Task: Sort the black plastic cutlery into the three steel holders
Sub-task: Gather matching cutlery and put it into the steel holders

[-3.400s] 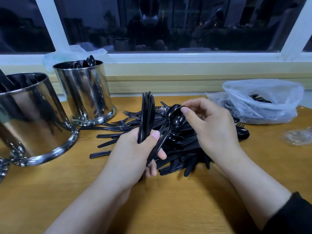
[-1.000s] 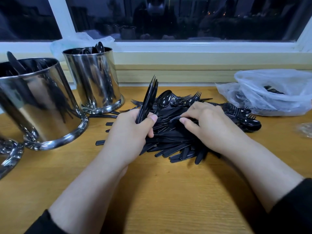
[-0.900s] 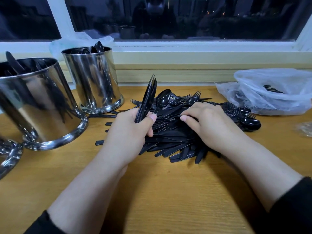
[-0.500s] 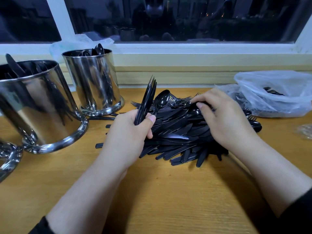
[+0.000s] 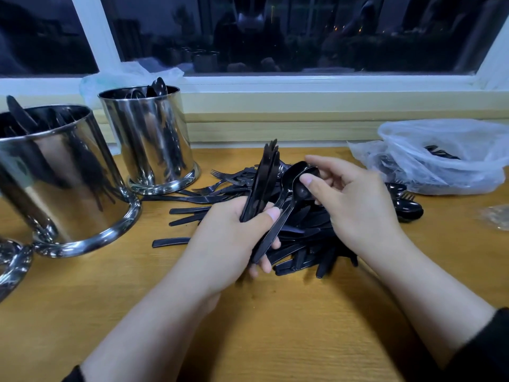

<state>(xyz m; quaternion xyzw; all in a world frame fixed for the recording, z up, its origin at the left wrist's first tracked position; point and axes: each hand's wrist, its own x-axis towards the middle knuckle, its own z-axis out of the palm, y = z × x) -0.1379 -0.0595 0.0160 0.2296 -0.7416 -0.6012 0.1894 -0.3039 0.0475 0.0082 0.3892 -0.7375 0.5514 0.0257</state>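
Spoons [image 5: 298, 179] now sit stacked at our right hand [image 5: 355, 205], lifted off the pile [image 5: 300, 232] it was combing half a second ago; its fingers [image 5: 309, 180] pinch the bowls. Our left hand [image 5: 234, 238] grips the knife bundle [image 5: 263, 183] and the spoon handles, near the steel holders [image 5: 150, 139].

Bare bench [image 5: 275, 340] in front, near edge, open strip btwn pile [image 5: 303, 238] and holders [image 5: 63, 175], bag [image 5: 446, 158] blocks far right, sill wall [image 5: 275, 128] close behind, holders crowd left side
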